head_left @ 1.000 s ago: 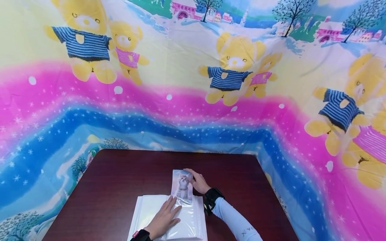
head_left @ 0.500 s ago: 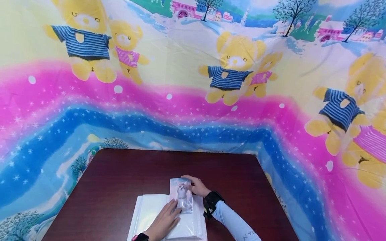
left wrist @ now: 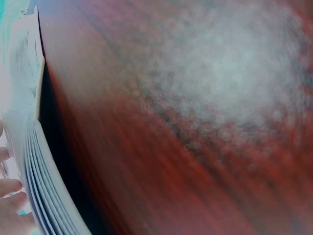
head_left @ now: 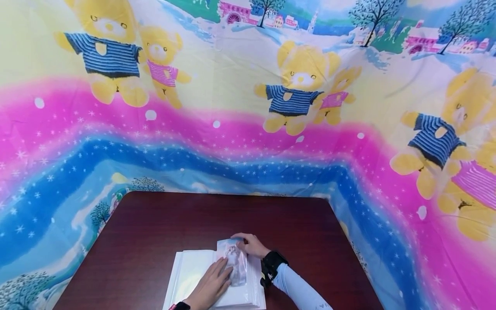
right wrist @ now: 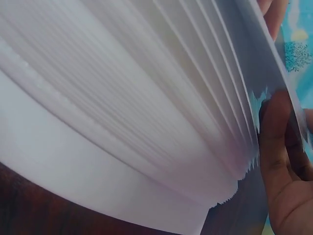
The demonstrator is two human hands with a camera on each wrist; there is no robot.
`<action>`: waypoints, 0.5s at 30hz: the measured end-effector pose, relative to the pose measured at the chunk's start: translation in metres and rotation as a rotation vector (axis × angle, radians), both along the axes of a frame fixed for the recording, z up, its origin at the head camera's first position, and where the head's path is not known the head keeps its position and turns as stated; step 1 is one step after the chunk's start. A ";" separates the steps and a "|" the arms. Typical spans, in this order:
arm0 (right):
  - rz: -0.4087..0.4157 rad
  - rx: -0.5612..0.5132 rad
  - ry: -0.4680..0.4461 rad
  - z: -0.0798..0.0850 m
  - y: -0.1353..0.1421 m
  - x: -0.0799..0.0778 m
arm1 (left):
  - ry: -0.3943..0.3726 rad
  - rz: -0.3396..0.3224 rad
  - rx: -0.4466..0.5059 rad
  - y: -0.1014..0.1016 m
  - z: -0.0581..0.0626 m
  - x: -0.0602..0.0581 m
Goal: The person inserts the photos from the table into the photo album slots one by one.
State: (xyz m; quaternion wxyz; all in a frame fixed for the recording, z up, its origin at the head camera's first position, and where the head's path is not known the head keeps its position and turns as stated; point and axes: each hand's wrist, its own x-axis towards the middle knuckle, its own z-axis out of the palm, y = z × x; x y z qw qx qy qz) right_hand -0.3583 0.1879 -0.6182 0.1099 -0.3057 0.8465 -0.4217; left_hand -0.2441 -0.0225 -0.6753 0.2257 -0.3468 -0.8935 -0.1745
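An open photo album (head_left: 193, 267) with white pages lies at the front of the table. A kitten photo (head_left: 237, 271) sits mostly inside a clear sleeve on its right page, with the top part sticking out past the page's far edge. My right hand (head_left: 252, 246) pinches the photo near its top right corner. In the right wrist view, the thumb (right wrist: 275, 132) is on one side of the sheet and fingers are on the other, beside the fanned pages (right wrist: 146, 98). My left hand (head_left: 211, 283) rests on the album, straight fingertips touching the sleeve over the photo's left side.
The dark red-brown table (head_left: 166, 224) stretches away behind and to both sides of the album. A patterned cloth (head_left: 232, 142) with bears hangs around its far and side edges. In the left wrist view, the album's page edges (left wrist: 49, 181) stand above the tabletop.
My right hand has moved toward me with the photo, which has slid deeper into the clear sleeve. The left hand has stayed nearly in place on the album.
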 end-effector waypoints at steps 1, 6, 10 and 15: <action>-0.001 0.001 -0.012 0.003 -0.001 0.003 | -0.003 0.001 0.008 0.000 0.000 0.000; 0.007 -0.001 -0.049 0.009 0.001 0.009 | -0.018 0.011 0.016 0.001 0.001 0.001; 0.017 0.016 -0.034 -0.001 0.004 0.004 | -0.010 0.014 0.003 0.002 0.000 0.000; 0.059 -0.004 0.009 -0.003 0.006 0.003 | 0.046 0.002 0.027 0.002 -0.001 0.000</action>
